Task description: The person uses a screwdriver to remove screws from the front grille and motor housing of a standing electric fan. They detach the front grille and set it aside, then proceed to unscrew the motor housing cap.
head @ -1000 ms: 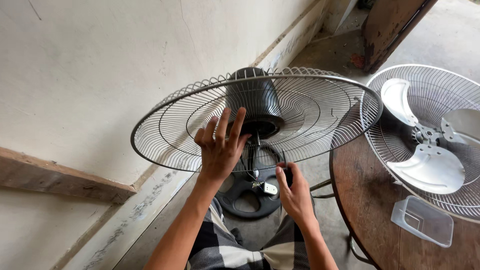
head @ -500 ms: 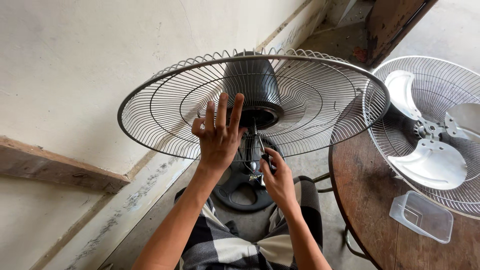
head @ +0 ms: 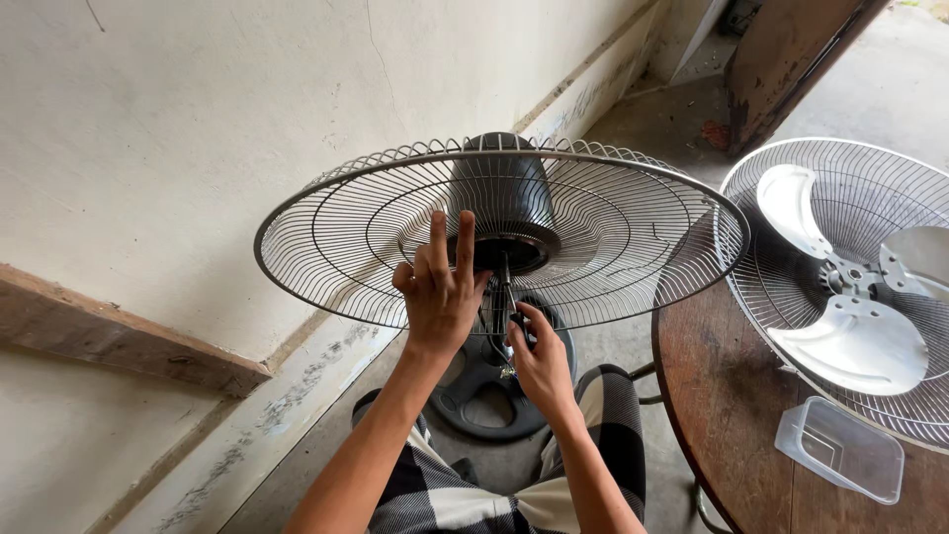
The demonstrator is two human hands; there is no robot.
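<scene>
Roughly at the middle of the frame, the wire fan guard [head: 326, 247] is lying as a wide, nearly flat disc, tilted slightly, with its rim stretching from the left-centre to just over the edge of the round wooden desk [head: 722, 396] at the right. Behind its hub the dark motor housing [head: 499, 188] is standing up and away toward the pale wall [head: 158, 129]. Starting from the left, the left hand [head: 440, 292] is pressing flat against the underside wires just left of the hub, fingers spread and pointing up, so it is bracing the guard rather than closing round anything. Just right of it and a little lower in the frame, the right hand [head: 539, 356] is pinching a thin dark tool [head: 509, 292], seemingly a screwdriver, whose long axis is running almost straight up from the fingers to the hub centre; what the tip is meeting is hidden by the wires. So the hub is lying above and slightly left of the right hand, which is the nearer of the two to the fastening point. Below both hands the dark fan base [head: 484, 396] is sitting on the floor. Farther right, a second guard with metal blades [head: 850, 336] is resting on the desk, with a clear plastic box [head: 840, 450] near it at the lower right.
</scene>
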